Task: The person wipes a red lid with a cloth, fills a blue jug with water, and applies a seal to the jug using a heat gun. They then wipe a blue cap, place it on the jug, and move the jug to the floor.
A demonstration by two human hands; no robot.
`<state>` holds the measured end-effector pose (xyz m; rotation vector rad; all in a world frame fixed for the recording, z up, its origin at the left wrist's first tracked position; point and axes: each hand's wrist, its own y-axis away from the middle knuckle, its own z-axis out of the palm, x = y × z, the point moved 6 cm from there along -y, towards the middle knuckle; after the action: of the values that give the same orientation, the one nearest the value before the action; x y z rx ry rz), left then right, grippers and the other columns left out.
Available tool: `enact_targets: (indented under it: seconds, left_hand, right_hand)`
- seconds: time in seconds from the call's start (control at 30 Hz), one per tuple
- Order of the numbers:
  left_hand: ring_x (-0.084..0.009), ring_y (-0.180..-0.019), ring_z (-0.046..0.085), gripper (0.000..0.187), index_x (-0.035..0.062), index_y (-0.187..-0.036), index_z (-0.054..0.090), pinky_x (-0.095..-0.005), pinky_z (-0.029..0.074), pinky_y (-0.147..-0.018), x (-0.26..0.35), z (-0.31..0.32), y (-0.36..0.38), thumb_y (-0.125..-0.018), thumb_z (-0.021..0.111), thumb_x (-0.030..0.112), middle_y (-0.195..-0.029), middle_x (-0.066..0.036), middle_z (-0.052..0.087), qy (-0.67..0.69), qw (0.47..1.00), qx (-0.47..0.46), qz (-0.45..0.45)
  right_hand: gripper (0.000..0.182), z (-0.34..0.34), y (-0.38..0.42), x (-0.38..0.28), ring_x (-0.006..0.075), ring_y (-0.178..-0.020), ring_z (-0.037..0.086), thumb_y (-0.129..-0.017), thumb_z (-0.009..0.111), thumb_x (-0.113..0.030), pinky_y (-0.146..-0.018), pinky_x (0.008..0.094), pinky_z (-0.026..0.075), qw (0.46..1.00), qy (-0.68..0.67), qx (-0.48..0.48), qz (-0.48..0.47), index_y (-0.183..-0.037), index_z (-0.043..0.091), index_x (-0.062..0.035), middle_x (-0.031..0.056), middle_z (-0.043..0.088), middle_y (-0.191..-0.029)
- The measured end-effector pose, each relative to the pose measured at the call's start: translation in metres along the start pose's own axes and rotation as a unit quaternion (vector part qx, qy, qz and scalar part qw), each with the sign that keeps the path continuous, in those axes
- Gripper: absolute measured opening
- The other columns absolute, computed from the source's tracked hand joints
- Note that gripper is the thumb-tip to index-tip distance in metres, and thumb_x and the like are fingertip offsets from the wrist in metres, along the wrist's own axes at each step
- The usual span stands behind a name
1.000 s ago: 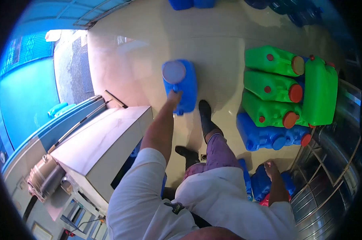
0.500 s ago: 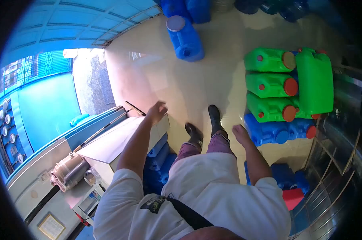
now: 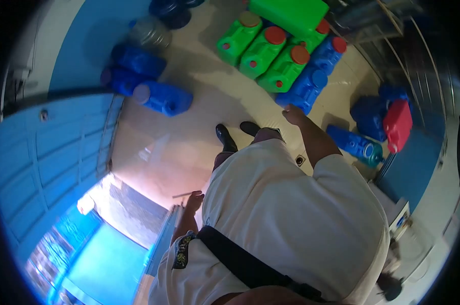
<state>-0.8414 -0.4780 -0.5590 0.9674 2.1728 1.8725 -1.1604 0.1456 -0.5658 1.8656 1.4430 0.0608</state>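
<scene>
My left hand (image 3: 195,199) hangs empty at my side, fingers loosely bent, near the thin end of a long-handled tool (image 3: 183,195) by the doorway. My right hand (image 3: 294,115) is out in front of me, loosely curled with nothing seen in it. In the view it lies just below a blue jug with a blue cap (image 3: 305,91), but contact cannot be made out. Beyond that jug stand several green jugs (image 3: 263,52) with mostly red caps, and another green jug (image 3: 291,12) lies on top of them.
Blue jugs (image 3: 164,97) stand on the tiled floor (image 3: 199,122) at the left, near a blue door (image 3: 52,168). At the right are a blue container (image 3: 349,142), a red jug (image 3: 398,125) and a metal rack (image 3: 413,56). A drain (image 3: 300,160) is beside me.
My body and view have turned toward the right. The green jugs now show at the top middle, and the white counter has left the view at left. Both hands have swung and remain empty.
</scene>
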Motion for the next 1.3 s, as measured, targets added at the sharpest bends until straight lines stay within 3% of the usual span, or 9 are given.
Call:
enact_targets:
  seconds: [0.07,0.23,0.27,0.37,0.6,0.77,0.97,1.17,1.3]
  left_hand:
    - [-0.0140,-0.077,0.065,0.038,0.0078,-0.130,0.055,-0.0271,0.053,-0.069,0.038,-0.073,-0.027,-0.096,0.071,0.013,-0.092,-0.008,0.072,0.251,0.949,-0.112,0.156]
    - [-0.0087,-0.066,0.061,0.032,0.0165,-0.123,0.061,-0.0210,0.044,-0.047,0.171,-0.261,-0.116,-0.093,0.066,0.008,-0.098,-0.003,0.071,0.012,0.971,0.136,0.199]
    - [-0.0111,-0.063,0.058,0.028,0.0109,-0.118,0.060,-0.0281,0.046,-0.054,0.213,-0.280,-0.118,-0.092,0.071,0.009,-0.080,-0.002,0.066,0.134,0.967,0.142,0.165]
    - [-0.0124,-0.074,0.060,0.032,0.0074,-0.122,0.060,-0.0284,0.051,-0.066,0.329,-0.305,-0.144,-0.092,0.071,0.014,-0.089,-0.004,0.065,0.039,0.965,0.168,0.199]
    - [-0.0106,-0.082,0.061,0.032,0.0076,-0.127,0.062,-0.0271,0.049,-0.070,0.526,-0.181,-0.174,-0.098,0.067,0.018,-0.099,-0.002,0.069,-0.175,0.926,0.013,0.334]
    - [-0.0182,-0.096,0.067,0.036,0.0034,-0.128,0.061,-0.0341,0.054,-0.086,0.596,-0.018,-0.112,-0.096,0.070,0.019,-0.107,-0.012,0.072,-0.350,0.855,-0.048,0.379]
    - [-0.0230,-0.102,0.068,0.037,0.0045,-0.128,0.061,-0.0369,0.055,-0.090,0.632,0.061,-0.106,-0.096,0.070,0.019,-0.110,-0.015,0.072,-0.431,0.813,-0.218,0.326]
    - [-0.0253,-0.102,0.068,0.037,0.0034,-0.126,0.063,-0.0380,0.054,-0.093,0.688,0.015,-0.128,-0.095,0.071,0.021,-0.112,-0.017,0.072,-0.417,0.833,-0.103,0.348]
    - [-0.0253,-0.107,0.067,0.039,0.0029,-0.130,0.060,-0.0377,0.052,-0.095,0.713,0.010,-0.120,-0.097,0.068,0.021,-0.117,-0.017,0.071,-0.476,0.812,-0.054,0.334]
  right_hand:
    - [0.045,-0.014,0.028,0.010,0.0375,-0.105,0.069,-0.093,0.067,-0.042,-0.090,0.0462,0.054,0.999,-0.005,0.011,0.034,-0.117,0.064,-0.0034,0.0216,0.071,-0.112]
    - [0.047,-0.005,0.100,0.010,0.0373,-0.102,0.070,-0.093,0.066,-0.044,-0.088,0.0453,0.055,0.991,-0.049,0.060,0.106,-0.119,0.064,-0.0041,0.0214,0.072,-0.107]
    - [0.048,0.004,0.112,0.009,0.0370,-0.100,0.071,-0.093,0.066,-0.044,-0.087,0.0445,0.056,0.985,-0.092,0.045,0.139,-0.119,0.064,-0.0041,0.0215,0.073,-0.105]
    - [0.049,0.038,0.153,0.009,0.0365,-0.099,0.072,-0.093,0.066,-0.045,-0.088,0.0436,0.057,0.967,-0.168,0.074,0.176,-0.119,0.066,-0.0033,0.0226,0.073,-0.104]
    - [0.049,0.137,0.240,0.043,0.0393,-0.108,0.069,-0.092,0.069,-0.042,-0.093,0.0448,0.055,0.908,-0.283,0.102,0.292,-0.118,0.066,-0.0014,0.0248,0.072,-0.111]
    - [0.049,0.189,0.241,0.091,0.0397,-0.108,0.069,-0.092,0.068,-0.043,-0.095,0.0468,0.054,0.882,-0.287,-0.028,0.373,-0.114,0.068,0.0004,0.0256,0.071,-0.114]
    - [0.046,0.090,0.136,0.159,0.0411,-0.106,0.069,-0.090,0.067,-0.041,-0.093,0.0474,0.054,0.913,-0.281,0.058,0.289,-0.113,0.069,-0.0011,0.0260,0.071,-0.110]
    - [0.049,-0.046,0.047,0.206,0.0413,-0.108,0.069,-0.091,0.065,-0.037,-0.095,0.0469,0.054,0.895,-0.305,0.277,0.169,-0.123,0.064,0.0007,0.0272,0.070,-0.115]
    - [0.051,-0.107,0.079,0.192,0.0400,-0.108,0.069,-0.092,0.065,-0.039,-0.095,0.0464,0.054,0.858,-0.374,0.269,0.228,-0.123,0.063,0.0010,0.0279,0.069,-0.117]
